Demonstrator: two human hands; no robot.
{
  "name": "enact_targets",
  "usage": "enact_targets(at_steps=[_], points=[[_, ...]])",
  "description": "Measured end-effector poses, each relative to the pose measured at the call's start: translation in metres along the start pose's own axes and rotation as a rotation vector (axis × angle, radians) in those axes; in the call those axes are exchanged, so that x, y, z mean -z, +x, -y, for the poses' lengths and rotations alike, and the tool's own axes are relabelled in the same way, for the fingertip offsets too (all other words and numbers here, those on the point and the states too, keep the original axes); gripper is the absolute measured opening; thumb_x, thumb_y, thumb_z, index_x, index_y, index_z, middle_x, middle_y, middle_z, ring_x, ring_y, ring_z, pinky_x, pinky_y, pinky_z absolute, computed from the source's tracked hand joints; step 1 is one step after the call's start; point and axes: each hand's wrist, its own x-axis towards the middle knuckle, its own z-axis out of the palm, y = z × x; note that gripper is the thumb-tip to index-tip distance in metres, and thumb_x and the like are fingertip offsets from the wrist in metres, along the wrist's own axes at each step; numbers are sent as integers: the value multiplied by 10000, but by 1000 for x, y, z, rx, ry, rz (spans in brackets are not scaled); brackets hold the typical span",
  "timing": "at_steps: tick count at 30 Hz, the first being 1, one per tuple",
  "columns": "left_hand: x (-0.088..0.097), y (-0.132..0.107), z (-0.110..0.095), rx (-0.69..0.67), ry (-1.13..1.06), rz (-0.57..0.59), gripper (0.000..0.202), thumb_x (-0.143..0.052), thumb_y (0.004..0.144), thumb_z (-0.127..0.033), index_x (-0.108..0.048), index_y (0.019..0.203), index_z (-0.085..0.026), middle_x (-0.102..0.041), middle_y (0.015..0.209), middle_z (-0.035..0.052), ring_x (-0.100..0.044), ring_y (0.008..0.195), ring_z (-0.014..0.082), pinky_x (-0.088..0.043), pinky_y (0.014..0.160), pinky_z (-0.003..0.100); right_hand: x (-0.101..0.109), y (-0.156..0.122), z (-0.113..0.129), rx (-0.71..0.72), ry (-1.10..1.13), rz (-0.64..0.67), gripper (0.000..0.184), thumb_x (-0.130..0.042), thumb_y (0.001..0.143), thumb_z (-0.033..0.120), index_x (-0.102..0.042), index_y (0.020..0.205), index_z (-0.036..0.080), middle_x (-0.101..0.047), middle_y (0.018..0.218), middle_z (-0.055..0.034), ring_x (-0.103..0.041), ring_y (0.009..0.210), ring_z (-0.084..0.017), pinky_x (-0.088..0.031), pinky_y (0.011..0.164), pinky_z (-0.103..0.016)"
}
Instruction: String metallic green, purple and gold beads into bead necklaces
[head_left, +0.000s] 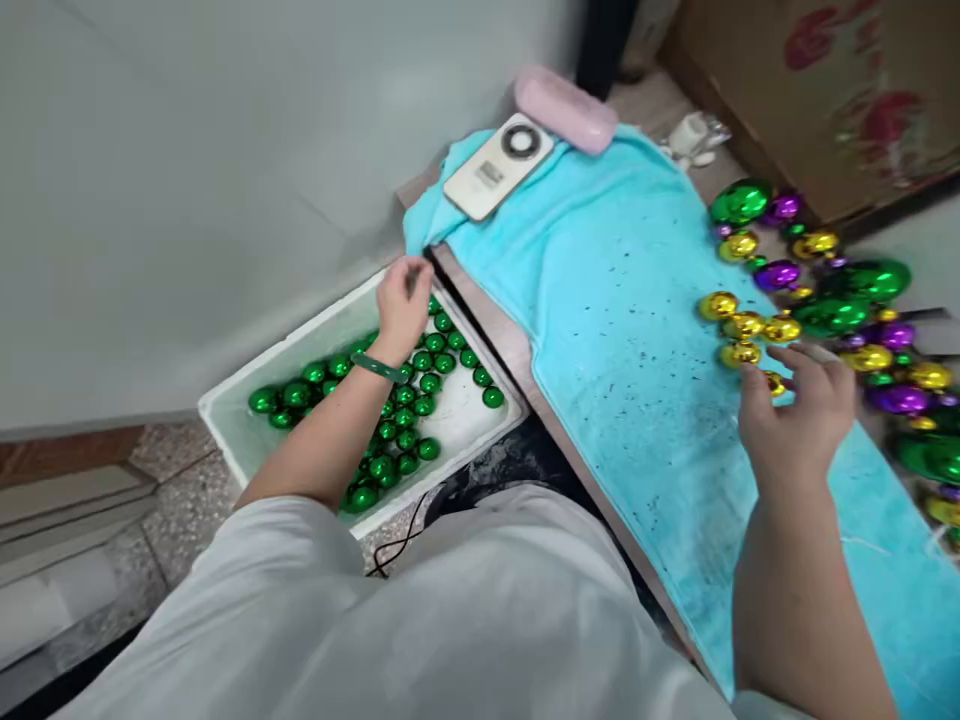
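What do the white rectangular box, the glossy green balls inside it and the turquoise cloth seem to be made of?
White rectangular box: likely polystyrene foam, matte, judging by its thick, pale walls. Glossy green balls: perhaps plastic, though glass is possible; bright highlights show a shiny finish. Turquoise cloth: a matte textile, probably towelling, since it bunches into folds at its far end.

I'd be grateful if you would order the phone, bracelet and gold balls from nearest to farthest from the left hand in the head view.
From the left hand:
1. Bracelet, on that wrist.
2. Phone, on the towel.
3. Gold balls, by the right hand.
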Motion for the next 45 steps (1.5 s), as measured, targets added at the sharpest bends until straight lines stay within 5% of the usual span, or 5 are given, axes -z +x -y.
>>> enact_targets(at_steps=[2,5,14,26,45], points=[[1,-44,56,156,270,323,274,-477,924,-264,-564,1151,-136,-630,1125,112,-579,1087,233,-451,997,408,0,-4,31,41,47,26,317,-603,858,358,-672,1144,239,-622,1140,-141,-603,1129,-358,-540,878,-540],[-18,-107,101,169,290,497,414,-585,858,-267,-535,1239,-114,-588,1212,154,-557,1127,264,-438,1010,401,-11,-9,87,135,134,112,296,-566,894,336,-648,1170,266,-617,1165,-131,-608,1109,-322,-569,822,-486],[-100,-139,108,-153,341,862,854,-685,781,-523,-324,1479,-188,-232,1544,214,-367,1304,409,-393,1024,483,-55,-31,175,365,235,406,230,-501,948,264,-637,1122,200,-646,1137,-129,-627,1071,-236,-577,837,-372],[-123,-149,105,-272,366,1009,724,-731,732,-427,-493,1396,-261,-331,1492,151,-288,1322,429,-418,981,510,-85,-61,200,467,245,542,208,-470,961,202,-651,1051,156,-674,939,-116,-589,858,-224,-526,761,-358],[-106,-133,81,-261,530,1250,530,-499,884,-466,-471,1332,-184,-700,1137,103,-656,1086,321,-503,857,372,-52,-58,171,338,271,601,223,-413,983,213,-609,1077,164,-687,952,-80,-610,861,-173,-466,732,-282]])
